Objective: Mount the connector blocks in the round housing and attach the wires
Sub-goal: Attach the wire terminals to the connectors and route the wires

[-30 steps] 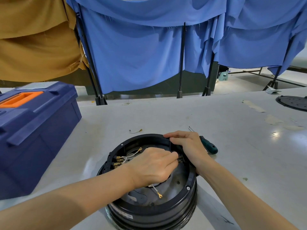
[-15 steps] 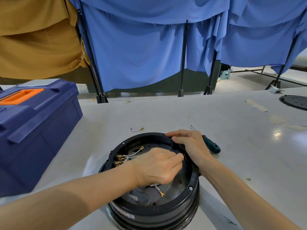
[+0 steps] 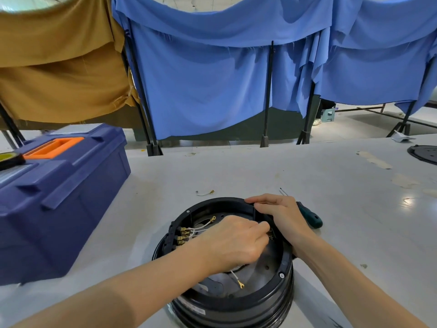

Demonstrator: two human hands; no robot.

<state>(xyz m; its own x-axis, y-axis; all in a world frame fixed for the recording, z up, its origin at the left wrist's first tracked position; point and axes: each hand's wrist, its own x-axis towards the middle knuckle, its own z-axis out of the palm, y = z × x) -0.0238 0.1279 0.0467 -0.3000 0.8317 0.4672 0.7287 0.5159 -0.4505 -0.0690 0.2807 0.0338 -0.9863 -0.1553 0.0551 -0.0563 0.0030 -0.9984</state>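
- Round housing (image 3: 236, 301) sits open side up on the table (image 3: 260, 166), close in front of the person. Judged: placed this near so both hands can reach inside.
- On the housing floor, near side, a loose wire (image 3: 236, 278) with a brass end terminal lies unattached, so the wiring is not finished.
- Left hand (image 3: 234, 242) reaches across the inside toward the right wall. Its fingers are curled with the tips drawn together at a small brass-and-dark part there. The knuckles hide what they hold, if anything, so this cannot be told. Judged: seating a terminal or a block at that wall.
- Connector block (image 3: 176, 235) is mounted on the left inner wall. Brass terminals are plugged in, and white wires (image 3: 201, 229) run from them under the left hand.
- Right hand (image 3: 281, 216) lies over the far-right rim and grips it, fingers laid along the top edge and thumb tucked below. Judged: it braces the housing so it does not turn or slide under the left hand's push.
- Screwdriver (image 3: 309, 217), green handle, lies on the table just behind the right hand, partly hidden by it — within quick reach.
- Wire scrap (image 3: 205, 192) lies on the table just beyond the housing, apart from it.
- Blue toolbox (image 3: 59, 197) with an orange handle, lid closed, stands to the left.
- Black disc (image 3: 423, 153) lies at the far right table edge — possibly the housing's cover.
- Blue cloth (image 3: 201, 91) and brown cloth (image 3: 59, 79) hang on stands behind the table.
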